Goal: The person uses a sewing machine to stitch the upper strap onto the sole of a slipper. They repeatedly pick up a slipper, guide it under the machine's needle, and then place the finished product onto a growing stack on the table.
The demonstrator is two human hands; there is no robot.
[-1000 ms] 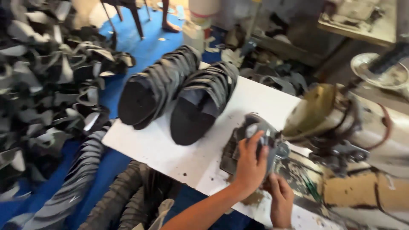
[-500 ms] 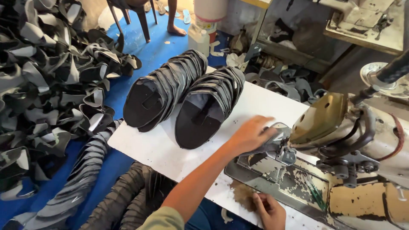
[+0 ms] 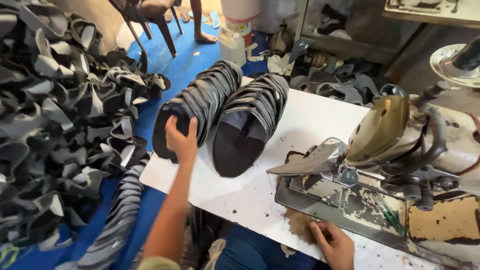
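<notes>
A white worktable point(image 3: 300, 130) crosses the centre of the frame over a blue floor, with heaps of dark cut pieces at the left edge and a worn sewing machine point(image 3: 400, 165) at the right. Two fanned stacks of dark shoe uppers lie side by side, long axes running from lower left to upper right; the left hand point(image 3: 181, 140) rests on the near end of the left stack point(image 3: 210, 95), fingers spread and curling over its front piece. The right hand point(image 3: 335, 245) lies at the lower edge by the machine base, fingers loosely bent, holding nothing, well apart from both stacks.
</notes>
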